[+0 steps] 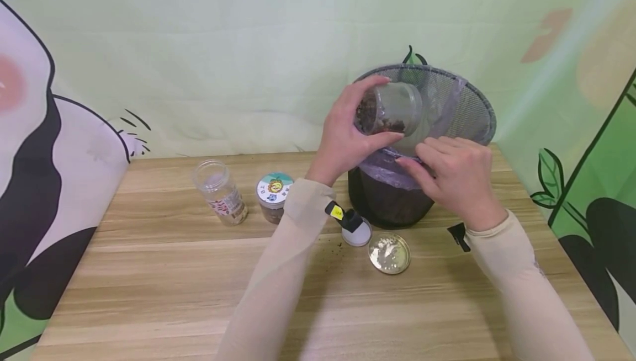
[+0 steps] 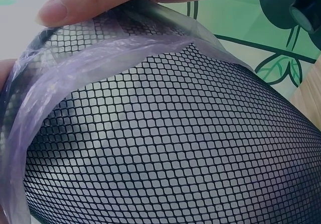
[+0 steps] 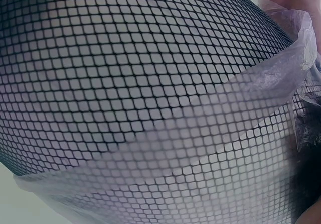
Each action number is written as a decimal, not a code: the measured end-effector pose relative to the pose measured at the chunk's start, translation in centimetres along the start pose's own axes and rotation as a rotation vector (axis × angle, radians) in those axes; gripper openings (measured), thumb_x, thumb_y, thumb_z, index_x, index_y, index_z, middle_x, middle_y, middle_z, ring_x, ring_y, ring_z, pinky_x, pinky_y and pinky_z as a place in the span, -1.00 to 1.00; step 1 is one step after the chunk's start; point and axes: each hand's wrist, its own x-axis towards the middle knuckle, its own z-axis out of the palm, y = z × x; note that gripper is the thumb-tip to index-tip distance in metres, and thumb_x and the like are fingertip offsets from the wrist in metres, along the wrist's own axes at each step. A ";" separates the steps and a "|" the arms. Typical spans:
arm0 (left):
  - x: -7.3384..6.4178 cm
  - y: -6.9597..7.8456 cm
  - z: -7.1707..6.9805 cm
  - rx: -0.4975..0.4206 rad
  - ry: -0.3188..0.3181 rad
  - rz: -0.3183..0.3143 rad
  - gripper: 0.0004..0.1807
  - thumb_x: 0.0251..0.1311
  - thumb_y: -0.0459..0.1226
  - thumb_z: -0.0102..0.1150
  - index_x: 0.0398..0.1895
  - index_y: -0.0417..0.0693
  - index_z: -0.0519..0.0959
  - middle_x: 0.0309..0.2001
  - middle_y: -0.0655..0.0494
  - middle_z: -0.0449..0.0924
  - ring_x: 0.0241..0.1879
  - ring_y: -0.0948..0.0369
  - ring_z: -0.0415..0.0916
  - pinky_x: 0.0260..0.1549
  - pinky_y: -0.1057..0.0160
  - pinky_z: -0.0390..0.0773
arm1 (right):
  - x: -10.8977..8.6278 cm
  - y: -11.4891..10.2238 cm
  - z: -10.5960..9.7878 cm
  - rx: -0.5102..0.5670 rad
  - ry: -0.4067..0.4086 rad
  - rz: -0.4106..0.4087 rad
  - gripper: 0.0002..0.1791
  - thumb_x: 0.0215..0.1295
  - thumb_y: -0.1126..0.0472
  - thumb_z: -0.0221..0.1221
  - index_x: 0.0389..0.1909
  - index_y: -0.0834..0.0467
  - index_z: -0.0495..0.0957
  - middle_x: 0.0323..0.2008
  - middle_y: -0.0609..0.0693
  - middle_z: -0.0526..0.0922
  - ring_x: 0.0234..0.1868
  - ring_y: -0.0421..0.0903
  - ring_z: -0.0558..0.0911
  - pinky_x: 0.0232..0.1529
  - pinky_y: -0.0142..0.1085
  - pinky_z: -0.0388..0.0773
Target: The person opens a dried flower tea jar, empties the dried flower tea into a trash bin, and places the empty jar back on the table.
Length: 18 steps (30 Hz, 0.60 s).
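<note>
My left hand [image 1: 343,123] grips a clear plastic jar [image 1: 399,101], thumb below and fingers above. The jar lies tipped on its side over the mouth of a black mesh trash bin [image 1: 382,201], its open end facing right. Dark crumbly bits show at its base and along its lower side. With curled fingers, my right hand [image 1: 454,170] holds the bin's near rim and the thin purple trash bag [image 1: 387,172] folded over it. Both wrist views are mostly filled by the mesh wall [image 2: 165,133] and the bag's edge [image 3: 200,128]. The bin's inside is largely hidden.
On the wooden table [image 1: 174,295], an open clear jar with a label [image 1: 226,201] stands left, beside a lidded jar [image 1: 275,190]. A white lid [image 1: 358,236] and a shiny round lid [image 1: 389,253] lie before the bin, near scattered dark crumbs [image 1: 340,245]. A printed cloth [image 1: 199,74] hangs behind.
</note>
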 end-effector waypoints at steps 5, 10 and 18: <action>0.0 -0.1 0.0 -0.003 0.002 0.009 -0.06 -0.05 -0.10 0.66 0.45 0.15 0.39 0.37 0.20 0.46 0.31 0.31 0.38 0.32 0.27 0.39 | 0.0 0.0 0.0 -0.002 0.003 0.000 -0.31 0.61 -0.25 -0.10 -0.69 0.10 0.20 -0.76 -0.12 0.17 -0.75 -0.17 0.07 -0.66 -0.35 -0.12; 0.0 -0.1 0.1 -0.001 0.002 0.008 -0.06 -0.05 -0.09 0.66 0.46 0.17 0.39 0.36 0.20 0.46 0.30 0.31 0.37 0.32 0.25 0.40 | 0.0 0.0 0.0 0.001 0.006 -0.001 -0.31 0.61 -0.25 -0.09 -0.69 0.10 0.19 -0.76 -0.12 0.16 -0.75 -0.18 0.06 -0.66 -0.35 -0.13; 0.1 0.0 0.0 0.014 -0.004 0.011 -0.03 -0.06 -0.08 0.67 0.48 0.23 0.38 0.37 0.21 0.45 0.31 0.32 0.37 0.33 0.23 0.41 | -0.1 0.1 0.0 0.005 0.006 -0.002 -0.31 0.61 -0.25 -0.09 -0.70 0.09 0.19 -0.76 -0.13 0.15 -0.75 -0.18 0.06 -0.66 -0.35 -0.13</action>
